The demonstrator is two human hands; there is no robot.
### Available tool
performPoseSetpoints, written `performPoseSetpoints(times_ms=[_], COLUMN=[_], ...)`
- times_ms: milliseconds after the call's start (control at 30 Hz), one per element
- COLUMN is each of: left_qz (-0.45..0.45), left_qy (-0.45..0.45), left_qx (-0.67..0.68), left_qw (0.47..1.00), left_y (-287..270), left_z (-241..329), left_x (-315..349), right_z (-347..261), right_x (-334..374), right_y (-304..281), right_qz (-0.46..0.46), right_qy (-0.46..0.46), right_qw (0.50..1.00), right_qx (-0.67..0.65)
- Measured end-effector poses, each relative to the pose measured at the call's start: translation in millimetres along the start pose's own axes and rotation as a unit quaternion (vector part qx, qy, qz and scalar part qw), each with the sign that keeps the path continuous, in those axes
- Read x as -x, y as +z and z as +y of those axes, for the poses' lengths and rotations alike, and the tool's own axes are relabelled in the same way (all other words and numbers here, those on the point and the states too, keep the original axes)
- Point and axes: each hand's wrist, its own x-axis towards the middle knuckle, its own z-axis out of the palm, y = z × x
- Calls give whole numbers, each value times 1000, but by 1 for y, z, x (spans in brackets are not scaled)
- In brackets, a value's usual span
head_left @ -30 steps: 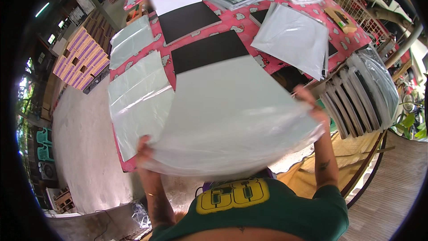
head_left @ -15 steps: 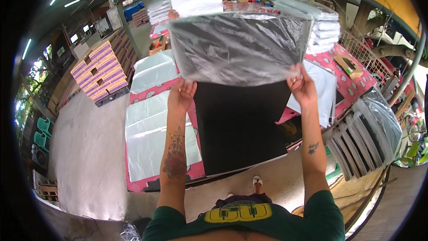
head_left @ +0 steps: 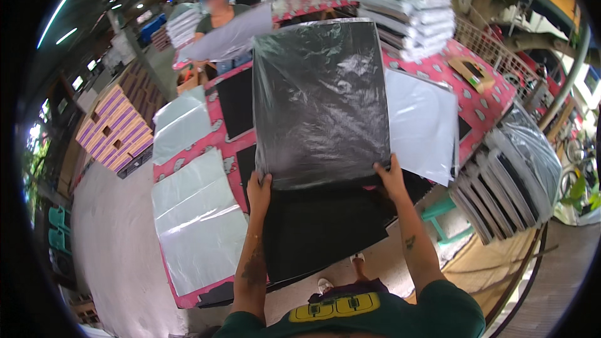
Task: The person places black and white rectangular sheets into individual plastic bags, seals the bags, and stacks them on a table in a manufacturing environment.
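A clear plastic bag with a black sheet inside (head_left: 322, 100) lies tilted in front of me, its film wrinkled and shiny. My left hand (head_left: 258, 195) pinches its near left corner, thumb on top. At the near right corner my right hand (head_left: 390, 178) grips the edge in the same way. Beneath the bag's near edge lies a large black sheet (head_left: 319, 231), partly covered by it. Whitish translucent plastic bags (head_left: 200, 219) are spread to the left of my left hand. White plastic bags (head_left: 422, 125) lie to the right of the held one.
A pink patterned cloth (head_left: 485, 103) covers the table. Behind it rise stacked wrapped packs (head_left: 407, 15); more packs (head_left: 501, 184) stand at the right. A cardboard piece (head_left: 471, 74) lies far right. Across the table a person (head_left: 219, 22) handles a translucent sheet. Stacked boxes (head_left: 119, 122) stand left.
The bagged black sheet has come down from a raised tilt toward the table, showing more of its face. Both hands have moved lower with it. The view has shifted, and the person opposite has lowered a sheet.
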Motion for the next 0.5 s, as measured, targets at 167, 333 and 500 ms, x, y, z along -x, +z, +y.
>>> performPoseSetpoints(times_ms=[167,333,500], left_qz=[-167,-282,-136], left_qy=[-123,-286,-362], left_qx=[365,415,535], left_qw=[907,816,751], left_y=[124,247,267], left_z=[55,98,73], left_x=[-51,-53,-49], right_z=[6,75,-25], right_x=[-37,-34,-13], right_y=[-115,-221,-146], right_qz=[104,231,145], right_qy=[76,78,29], right_qw=[985,968,840], right_qx=[-118,68,522])
